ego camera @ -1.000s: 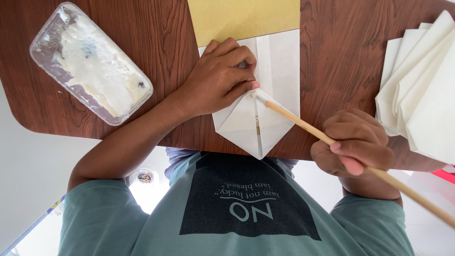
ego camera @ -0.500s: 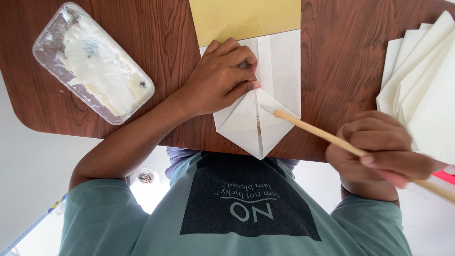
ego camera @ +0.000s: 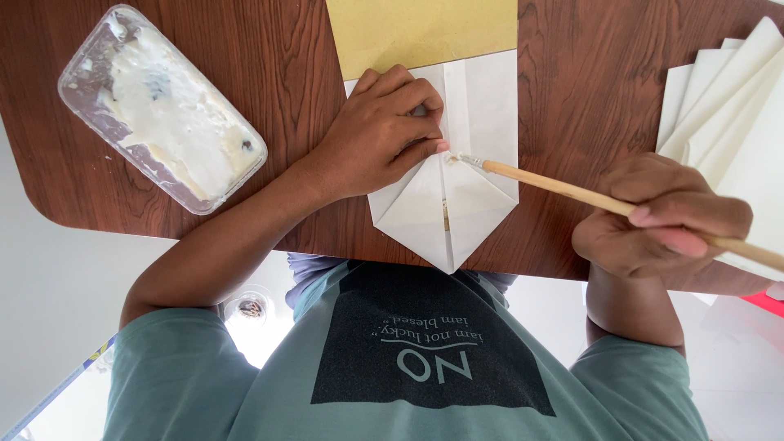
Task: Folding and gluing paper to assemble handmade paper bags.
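The left hand [ego camera: 380, 139] covered part of the folded white paper [ego camera: 457, 188], fingers pressed together and flat on its upper fold. The paper lay at the bench [ego camera: 269, 98] near edge, its pointed flap overhanging that edge. The right hand [ego camera: 657, 224] was curled around a thin wooden brush [ego camera: 555, 184], whose handle end was cut off. The bristle tip touched the central seam. The yellow sheet [ego camera: 420, 33] and stacked white sheets [ego camera: 727, 106] were cropped. A clear plastic tray [ego camera: 159, 106] held white paste.

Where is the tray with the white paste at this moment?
In the head view, the clear plastic tray lies on the brown wooden table at the picture's upper left, apart from the folded white paper and beyond the hand pressing it.
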